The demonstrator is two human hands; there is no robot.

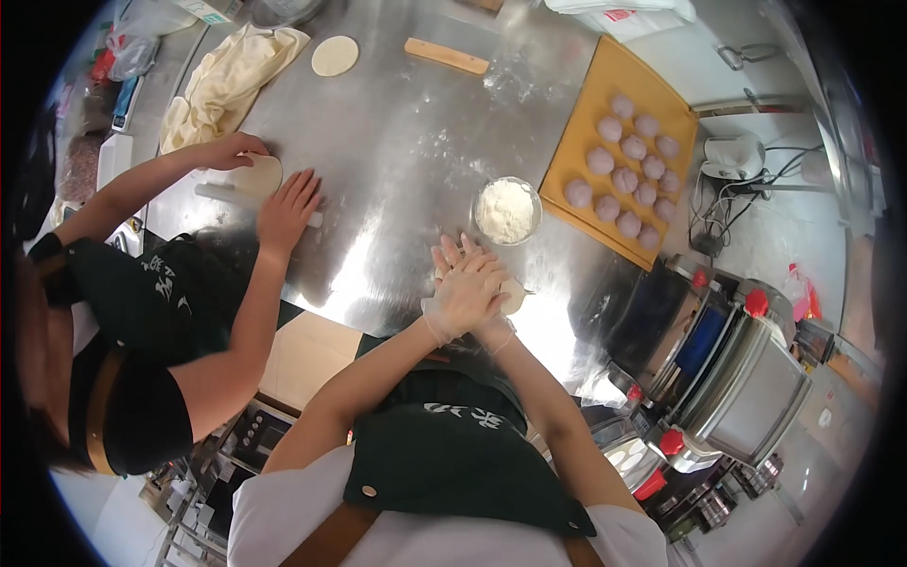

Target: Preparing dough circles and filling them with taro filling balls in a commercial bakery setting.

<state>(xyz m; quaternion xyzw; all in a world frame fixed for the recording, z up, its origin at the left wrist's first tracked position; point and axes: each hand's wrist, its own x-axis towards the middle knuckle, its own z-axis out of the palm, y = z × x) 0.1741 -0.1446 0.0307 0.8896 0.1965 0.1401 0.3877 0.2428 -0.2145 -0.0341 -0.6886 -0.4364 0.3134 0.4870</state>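
Note:
My left hand [465,295] lies across the top of my right hand [448,253], its fingers stretched out flat. Most of the right hand is covered by the left, but its outstretched fingertips show beyond it. Thin, clear gloves seem to end at my wrists. A pale piece of dough [513,296] peeks out at the right side of the stacked hands, close to the table's near edge. How far it reaches beneath the palms is hidden. Just beyond my fingers stands a round bowl of white flour [506,210].
An orange-yellow tray [559,178] holds several pale purple balls. A co-worker's hands [288,210] work a white rolling pin [227,195] over a dough round [257,176]. Farther off lie another dough round [335,56], a scraper [446,56] and a cream cloth [227,85]. A metal machine [746,387] stands right.

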